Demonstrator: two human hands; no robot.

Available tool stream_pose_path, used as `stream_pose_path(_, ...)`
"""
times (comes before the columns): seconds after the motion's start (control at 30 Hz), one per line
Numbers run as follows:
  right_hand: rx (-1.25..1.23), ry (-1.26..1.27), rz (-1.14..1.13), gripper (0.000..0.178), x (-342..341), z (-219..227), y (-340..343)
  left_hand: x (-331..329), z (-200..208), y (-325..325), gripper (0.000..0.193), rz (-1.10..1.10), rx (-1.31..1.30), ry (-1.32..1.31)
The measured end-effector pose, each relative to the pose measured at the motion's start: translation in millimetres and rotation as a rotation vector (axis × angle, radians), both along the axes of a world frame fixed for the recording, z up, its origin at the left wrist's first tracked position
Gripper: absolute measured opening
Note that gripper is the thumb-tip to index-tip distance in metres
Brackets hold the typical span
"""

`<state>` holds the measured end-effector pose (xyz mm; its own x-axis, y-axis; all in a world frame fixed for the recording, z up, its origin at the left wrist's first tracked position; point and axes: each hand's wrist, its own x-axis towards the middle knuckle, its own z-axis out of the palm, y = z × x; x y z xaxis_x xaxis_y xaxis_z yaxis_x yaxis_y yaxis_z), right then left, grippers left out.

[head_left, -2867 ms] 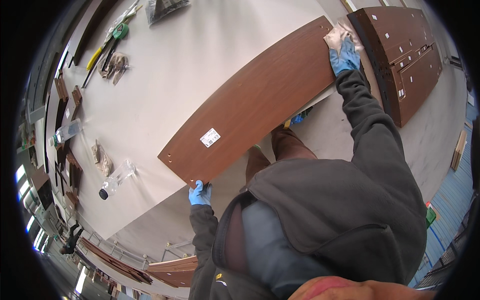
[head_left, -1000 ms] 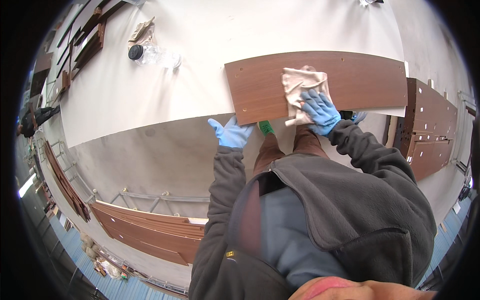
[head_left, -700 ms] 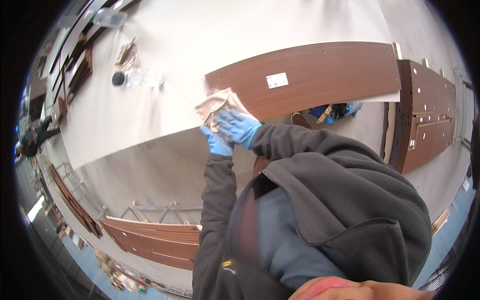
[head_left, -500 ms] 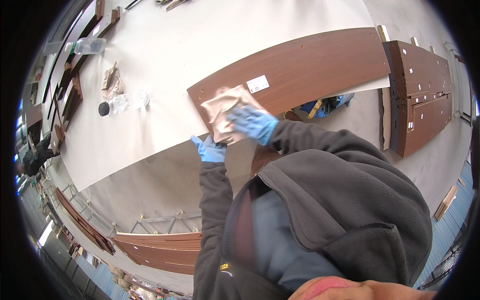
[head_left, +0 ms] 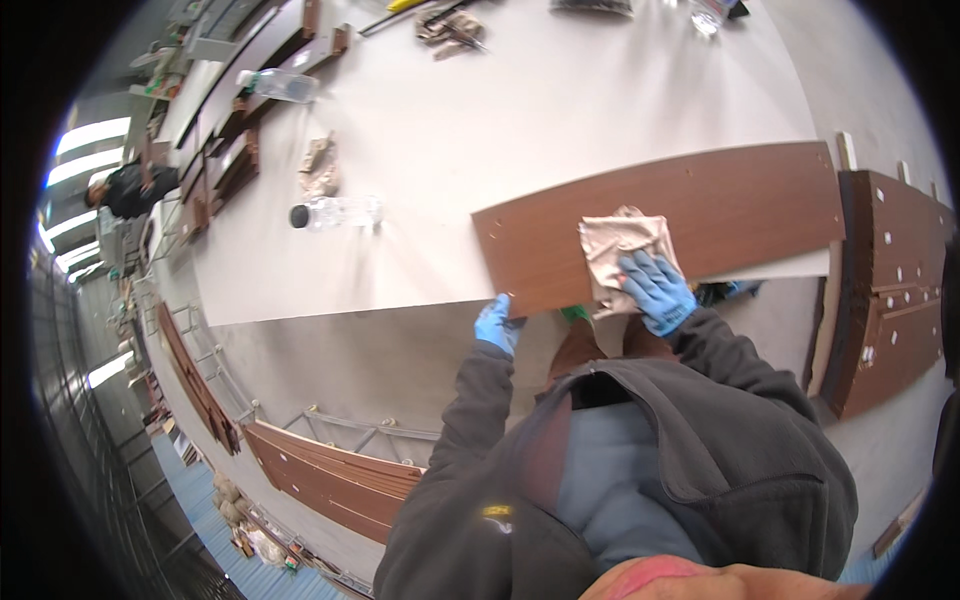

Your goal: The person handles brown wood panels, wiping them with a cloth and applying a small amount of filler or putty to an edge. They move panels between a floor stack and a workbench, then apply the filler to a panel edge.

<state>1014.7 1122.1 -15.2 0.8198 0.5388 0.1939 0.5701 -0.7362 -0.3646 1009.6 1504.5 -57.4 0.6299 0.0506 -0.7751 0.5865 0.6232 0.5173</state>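
A long brown wood-grain panel (head_left: 745, 205) lies along the near edge of the white table, its near left corner jutting past that edge. My left hand (head_left: 498, 325), in a blue glove, grips this corner, thumb on top and the other fingers mostly hidden. On the panel's left half a crumpled beige cloth (head_left: 628, 238) is spread, partly hanging over the near edge. My right hand (head_left: 658, 290), also blue-gloved, rests on the cloth with its fingers spread and pressed flat. The white label seen earlier on the panel is covered.
On the white table (head_left: 420, 130) lie a clear bottle (head_left: 345, 212) with a dark cap, another bottle (head_left: 280, 86) and a beige rag (head_left: 319, 168). Stacked brown panels (head_left: 905, 270) stand at right, more (head_left: 330, 480) at lower left. A person (head_left: 135, 190) is far left.
The cloth and my right hand have moved right along the panel, over its label. My left hand has come to the near left corner. The whole view has shifted.
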Motion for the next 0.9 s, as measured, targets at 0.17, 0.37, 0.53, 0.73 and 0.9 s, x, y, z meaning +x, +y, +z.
stream_pose_path(0.17,-0.073,-0.329,-0.044,0.036,4,32,-55,-21,55,-16,0.040,-0.103,-0.095,0.053)
stream_pose_path(0.37,-0.066,-0.386,-0.034,0.022,9,79,-74,-38,136,-40,0.049,-0.222,-0.022,0.027)
stream_pose_path(0.53,-0.046,-0.267,0.087,0.026,27,133,-77,-42,179,-54,0.046,-0.196,0.007,0.068)
stream_pose_path(0.73,-0.056,-0.094,0.305,0.047,93,163,-78,-42,182,-45,0.054,-0.422,0.156,0.057)
stream_pose_path(0.9,-0.028,0.036,0.388,0.043,134,158,-74,-62,140,-31,0.060,-0.304,1.168,-0.445)
